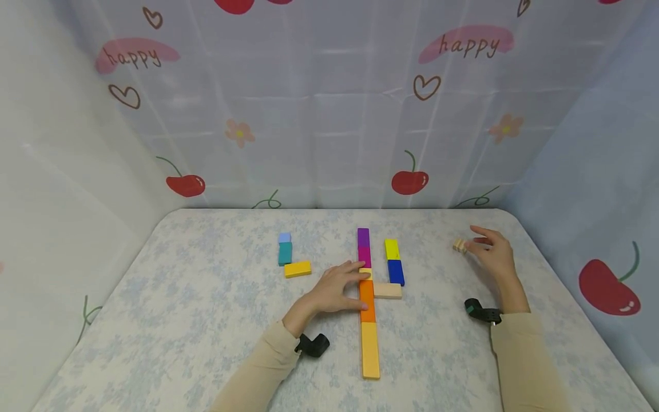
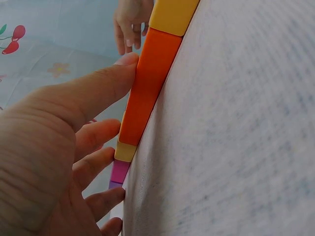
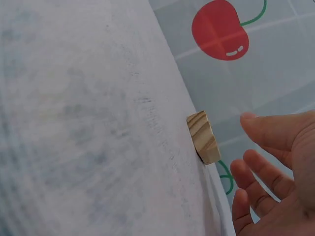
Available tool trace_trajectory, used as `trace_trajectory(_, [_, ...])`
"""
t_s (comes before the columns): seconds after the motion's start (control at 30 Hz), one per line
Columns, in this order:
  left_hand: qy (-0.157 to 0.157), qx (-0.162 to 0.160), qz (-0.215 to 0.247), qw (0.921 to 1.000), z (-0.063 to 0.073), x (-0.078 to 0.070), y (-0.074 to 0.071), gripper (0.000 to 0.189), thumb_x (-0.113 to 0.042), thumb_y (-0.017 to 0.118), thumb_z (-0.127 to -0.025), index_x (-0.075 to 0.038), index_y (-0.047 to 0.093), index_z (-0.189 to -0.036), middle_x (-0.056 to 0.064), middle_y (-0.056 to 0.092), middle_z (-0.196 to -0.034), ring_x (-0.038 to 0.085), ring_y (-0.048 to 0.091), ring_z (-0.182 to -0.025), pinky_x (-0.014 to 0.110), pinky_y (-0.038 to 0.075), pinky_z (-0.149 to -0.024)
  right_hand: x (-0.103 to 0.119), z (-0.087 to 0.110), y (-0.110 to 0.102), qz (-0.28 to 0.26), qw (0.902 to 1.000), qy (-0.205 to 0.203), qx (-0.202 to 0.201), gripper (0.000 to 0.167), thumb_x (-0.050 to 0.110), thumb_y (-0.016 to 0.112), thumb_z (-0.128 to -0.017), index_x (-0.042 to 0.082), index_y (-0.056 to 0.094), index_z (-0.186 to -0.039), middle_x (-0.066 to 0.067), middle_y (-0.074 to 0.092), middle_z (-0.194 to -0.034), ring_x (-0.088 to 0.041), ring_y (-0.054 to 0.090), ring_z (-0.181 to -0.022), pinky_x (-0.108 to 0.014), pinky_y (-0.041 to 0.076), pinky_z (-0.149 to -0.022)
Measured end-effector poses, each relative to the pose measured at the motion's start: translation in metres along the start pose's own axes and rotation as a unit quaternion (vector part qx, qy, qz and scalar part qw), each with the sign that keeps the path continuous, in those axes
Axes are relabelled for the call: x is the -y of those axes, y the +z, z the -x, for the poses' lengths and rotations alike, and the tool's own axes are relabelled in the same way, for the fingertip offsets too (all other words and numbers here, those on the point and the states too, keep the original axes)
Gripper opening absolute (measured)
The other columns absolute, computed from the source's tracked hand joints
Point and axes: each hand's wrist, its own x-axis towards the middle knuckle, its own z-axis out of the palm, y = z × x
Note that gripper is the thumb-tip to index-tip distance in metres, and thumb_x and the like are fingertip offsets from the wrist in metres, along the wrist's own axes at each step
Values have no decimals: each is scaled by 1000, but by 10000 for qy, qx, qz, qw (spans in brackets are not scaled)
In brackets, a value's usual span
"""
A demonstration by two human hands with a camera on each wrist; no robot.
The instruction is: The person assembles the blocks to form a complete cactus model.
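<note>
My left hand [image 1: 337,288] lies over a straight column of blocks, thumb and fingertips touching its side and top around the orange block [image 1: 368,309]. Below the orange one comes a long yellow block [image 1: 370,350]; above it are a small pale yellow block [image 1: 368,271], a magenta block [image 1: 364,254] and a purple block [image 1: 363,237]. In the left wrist view the thumb touches the orange block [image 2: 150,83]. At the right, my right hand [image 1: 495,256] hovers beside a small bare-wood block [image 1: 457,245], fingers spread. The right wrist view shows a gap between them and the wooden block [image 3: 203,137].
A plain wooden block [image 1: 388,291] juts right from the column. Above it stand a blue block [image 1: 396,272] and a bright yellow block [image 1: 392,249]. To the left lie a light blue block [image 1: 285,237], a teal block [image 1: 285,253] and a yellow block [image 1: 297,269]. A curtain [image 1: 329,114] hangs behind.
</note>
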Motion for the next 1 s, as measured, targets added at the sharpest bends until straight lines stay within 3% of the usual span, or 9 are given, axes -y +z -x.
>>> trace_trajectory(0.17, [10, -16, -43, 10000, 1, 1, 1, 68, -42, 75, -83, -20, 52, -143, 0, 32, -160, 27, 22, -150, 52, 19, -120, -6, -2, 3, 14, 9997, 206, 105, 52, 17, 61, -96, 2, 47, -144, -29, 42, -144, -47, 51, -121, -13, 42, -70])
trace_trajectory(0.43, [2, 4, 26, 10000, 0, 0, 1, 68, -42, 76, -83, -21, 52, -143, 0, 31, -160, 28, 22, -150, 52, 18, -120, -12, -2, 6, 172, 9987, 452, 140, 53, 18, 63, -94, 0, 49, -142, -29, 50, -133, -45, 53, -118, -40, 49, -83])
trace_trajectory(0.63, [-8, 26, -31, 10000, 0, -1, 0, 69, -43, 75, -83, -20, 52, -144, -1, 31, -160, 28, 22, -150, 52, 18, -120, -15, 0, 8, 188, 9982, 483, 290, 53, 22, 61, -96, -1, 48, -141, -30, 54, -129, -44, 50, -118, -57, 43, -93])
trace_trajectory(1.0, [-25, 25, -59, 10000, 0, 0, 0, 69, -43, 75, -83, -21, 51, -144, 0, 31, -160, 27, 22, -150, 52, 18, -120, -18, -1, 10, 245, 9981, 424, 364, 52, 23, 62, -96, -3, 50, -140, -29, 56, -125, -41, 53, -112, -55, 43, -92])
